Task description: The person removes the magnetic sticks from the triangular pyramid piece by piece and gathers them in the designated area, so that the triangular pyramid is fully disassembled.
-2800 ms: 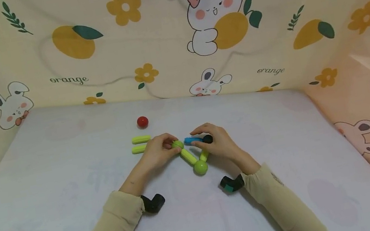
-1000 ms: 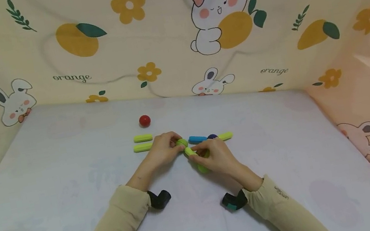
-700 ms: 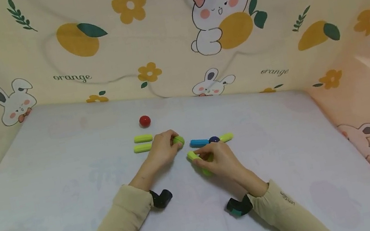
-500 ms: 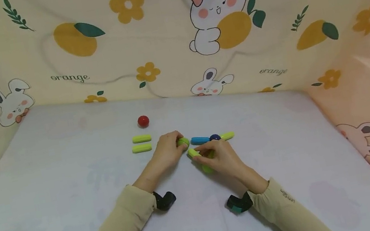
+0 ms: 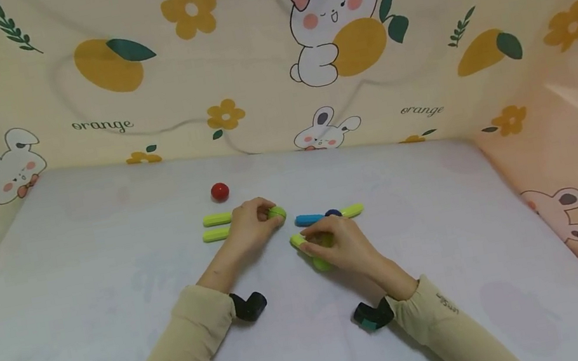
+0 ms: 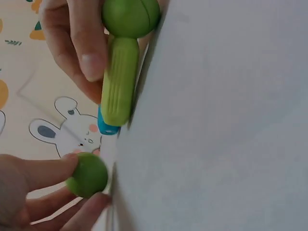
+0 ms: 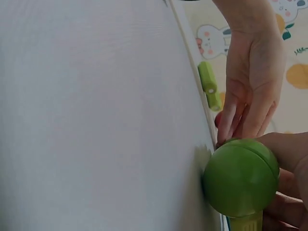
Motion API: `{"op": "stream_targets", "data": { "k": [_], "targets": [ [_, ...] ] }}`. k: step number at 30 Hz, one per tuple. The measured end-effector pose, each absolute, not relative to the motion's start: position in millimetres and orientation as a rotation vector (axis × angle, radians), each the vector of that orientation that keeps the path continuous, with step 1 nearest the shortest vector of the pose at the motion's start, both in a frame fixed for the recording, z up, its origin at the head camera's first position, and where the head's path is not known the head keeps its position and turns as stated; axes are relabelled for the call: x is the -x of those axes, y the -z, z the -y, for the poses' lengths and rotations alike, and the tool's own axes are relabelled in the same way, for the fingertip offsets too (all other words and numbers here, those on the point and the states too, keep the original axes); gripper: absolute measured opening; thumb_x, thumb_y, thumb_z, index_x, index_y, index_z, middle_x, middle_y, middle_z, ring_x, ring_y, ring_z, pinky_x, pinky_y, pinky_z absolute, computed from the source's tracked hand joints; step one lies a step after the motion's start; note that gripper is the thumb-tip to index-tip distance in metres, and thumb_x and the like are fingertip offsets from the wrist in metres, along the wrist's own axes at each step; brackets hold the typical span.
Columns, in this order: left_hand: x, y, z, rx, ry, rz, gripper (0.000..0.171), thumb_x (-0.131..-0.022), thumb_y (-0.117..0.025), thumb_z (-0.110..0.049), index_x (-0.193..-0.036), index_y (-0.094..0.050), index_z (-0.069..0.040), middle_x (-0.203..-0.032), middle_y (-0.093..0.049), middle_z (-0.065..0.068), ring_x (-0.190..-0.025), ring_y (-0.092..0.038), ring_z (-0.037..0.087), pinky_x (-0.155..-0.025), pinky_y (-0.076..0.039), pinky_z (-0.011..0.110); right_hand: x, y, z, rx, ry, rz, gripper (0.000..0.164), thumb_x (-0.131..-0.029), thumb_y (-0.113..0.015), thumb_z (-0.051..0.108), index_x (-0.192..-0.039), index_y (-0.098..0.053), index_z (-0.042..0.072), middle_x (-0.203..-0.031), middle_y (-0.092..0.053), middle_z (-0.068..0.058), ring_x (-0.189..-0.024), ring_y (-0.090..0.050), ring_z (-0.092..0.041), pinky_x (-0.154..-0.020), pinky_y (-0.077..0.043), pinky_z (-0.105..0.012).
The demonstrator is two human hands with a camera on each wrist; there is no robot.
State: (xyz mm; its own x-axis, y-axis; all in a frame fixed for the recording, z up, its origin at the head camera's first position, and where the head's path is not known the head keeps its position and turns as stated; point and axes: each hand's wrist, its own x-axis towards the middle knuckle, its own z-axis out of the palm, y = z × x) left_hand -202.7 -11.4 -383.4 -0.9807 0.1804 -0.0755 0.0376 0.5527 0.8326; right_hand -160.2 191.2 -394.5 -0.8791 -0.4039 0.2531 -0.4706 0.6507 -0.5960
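In the head view my left hand [image 5: 250,225] pinches a green ball [image 5: 276,214] between thumb and fingers, just above the table. My right hand [image 5: 345,244] grips a yellow-green rod [image 5: 298,241], part of a toy building set, whose lower end joins a second green ball [image 5: 322,263]. In the left wrist view that rod [image 6: 119,82] runs straight into its ball [image 6: 130,17], apart from the ball [image 6: 87,175] in my left hand. A second rod on the lower ball is mostly hidden behind my right fingers. Beyond them lie a blue rod [image 5: 309,219], dark blue ball [image 5: 333,213] and yellow-green rod [image 5: 353,210] in line.
Left of my left hand, two yellow-green rods [image 5: 216,219] lie side by side, their right ends partly hidden. A red ball [image 5: 219,192] sits farther back. Printed cloth [image 5: 162,86] stands behind the white table [image 5: 306,345].
My right hand has let go of the blue rod and dark ball and now grips the yellow-green rod. The left hand's green ball has come off that rod and moved slightly away, up and left.
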Motion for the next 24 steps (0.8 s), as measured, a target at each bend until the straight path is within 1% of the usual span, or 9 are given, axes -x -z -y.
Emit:
{"op": "stream_targets", "data": {
  "k": [2,4,10,12,16,19,24],
  "targets": [
    [206.2,384.4,11.1,-0.134,-1.48,-2.637,0.034,-0.089,-0.068,-0.019,-0.118,-0.062,-0.003,-0.111,-0.064,0.014,-0.103,-0.058,0.026,-0.091,-0.048,0.038,160.7,394.3,-192.4,-0.739,-1.047,2.741,0.021,-0.083,-0.075,0.018,-0.099,-0.075,0.004,-0.099,-0.074,-0.004,-0.09,-0.065,-0.019,-0.076,-0.051,-0.034],
    [210.0,384.8,11.0,-0.082,-1.565,-2.641,0.035,-0.089,-0.067,-0.018,-0.119,-0.061,-0.002,-0.112,-0.063,0.015,-0.102,-0.058,0.026,-0.09,-0.048,0.037,161.4,393.9,-193.8,-0.741,-1.044,2.713,0.021,-0.083,-0.075,0.016,-0.099,-0.074,0.003,-0.1,-0.073,-0.006,-0.089,-0.064,-0.02,-0.075,-0.051,-0.034],
    [220.5,383.2,11.1,0.033,-1.716,-2.666,0.035,-0.088,-0.068,-0.016,-0.118,-0.061,0.0,-0.109,-0.064,0.015,-0.099,-0.059,0.026,-0.086,-0.049,0.036,163.6,390.8,-197.1,-0.727,-1.077,2.672,0.02,-0.084,-0.073,0.012,-0.1,-0.074,0.002,-0.092,-0.073,-0.008,-0.079,-0.06,-0.023,-0.064,-0.045,-0.031],
    [223.3,382.6,10.7,0.075,-1.739,-2.676,0.035,-0.087,-0.069,-0.016,-0.117,-0.062,0.0,-0.109,-0.064,0.016,-0.098,-0.059,0.026,-0.086,-0.05,0.036,164.2,390.0,-198.0,-0.721,-1.094,2.672,0.019,-0.084,-0.073,0.012,-0.1,-0.074,0.002,-0.093,-0.073,-0.009,-0.081,-0.06,-0.023,-0.065,-0.045,-0.032],
    [226.6,382.0,8.8,0.129,-1.747,-2.701,0.036,-0.087,-0.07,-0.017,-0.117,-0.062,0.001,-0.109,-0.064,0.017,-0.099,-0.061,0.027,-0.086,-0.05,0.036,165.1,390.3,-200.4,-0.725,-1.107,2.671,0.019,-0.084,-0.073,0.012,-0.1,-0.073,0.001,-0.095,-0.073,-0.01,-0.089,-0.062,-0.024,-0.073,-0.05,-0.039],
    [228.0,383.0,7.3,0.139,-1.726,-2.721,0.036,-0.087,-0.069,-0.017,-0.117,-0.062,0.001,-0.108,-0.065,0.018,-0.098,-0.062,0.027,-0.085,-0.051,0.036,165.3,390.4,-201.2,-0.733,-1.111,2.667,0.019,-0.084,-0.073,0.011,-0.1,-0.073,0.0,-0.096,-0.073,-0.01,-0.092,-0.063,-0.025,-0.078,-0.051,-0.042],
    [228.5,385.6,4.7,0.143,-1.67,-2.75,0.033,-0.087,-0.07,-0.018,-0.113,-0.063,0.001,-0.103,-0.066,0.017,-0.094,-0.06,0.026,-0.082,-0.05,0.036,164.9,390.7,-201.8,-0.728,-1.118,2.659,0.018,-0.084,-0.073,0.01,-0.099,-0.073,0.001,-0.095,-0.073,-0.01,-0.091,-0.063,-0.024,-0.078,-0.051,-0.041]
  ]
}}
